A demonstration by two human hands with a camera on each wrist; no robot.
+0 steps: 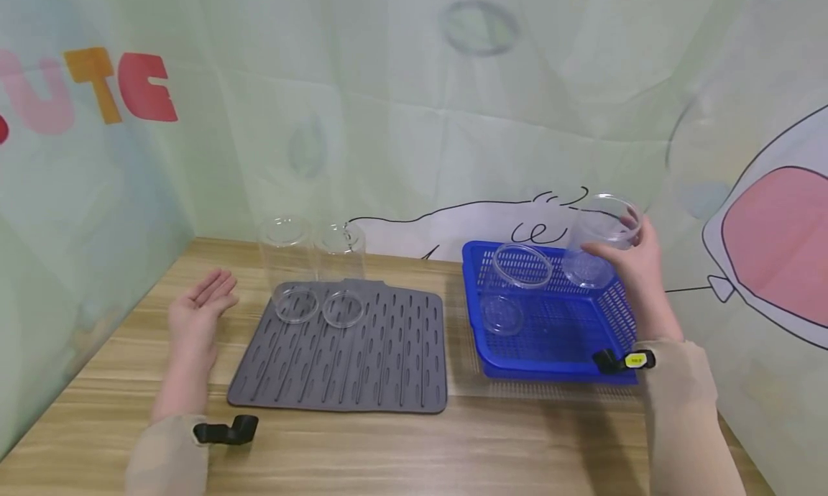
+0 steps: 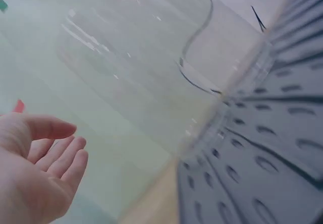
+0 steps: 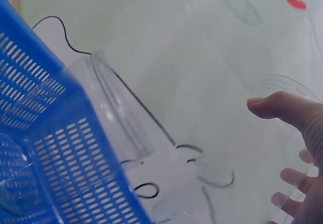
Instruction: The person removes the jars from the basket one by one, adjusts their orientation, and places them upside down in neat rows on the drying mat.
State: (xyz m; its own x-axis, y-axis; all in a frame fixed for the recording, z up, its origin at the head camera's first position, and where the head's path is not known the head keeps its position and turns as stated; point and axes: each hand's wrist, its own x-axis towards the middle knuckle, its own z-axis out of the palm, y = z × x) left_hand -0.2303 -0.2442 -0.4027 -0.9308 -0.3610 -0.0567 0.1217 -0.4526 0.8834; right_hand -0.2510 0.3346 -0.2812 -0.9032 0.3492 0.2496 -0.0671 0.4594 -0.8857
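My right hand grips a clear plastic cup by its side, thumb on the near side, above the back right of the blue basket. Inside that basket, toward the left, another clear cup stands tilted, its rim upward. Two more clear cups, a left one and a right one, stand side by side on the back of a grey ridged mat. Left of the mat, my left hand holds nothing, fingers extended and palm turned up. In the right wrist view the held cup is barely visible.
A wooden table carries the mat and the basket, with a narrow strip of wood between them. Behind and at both sides hangs a printed fabric backdrop, close to the back edge of the table.
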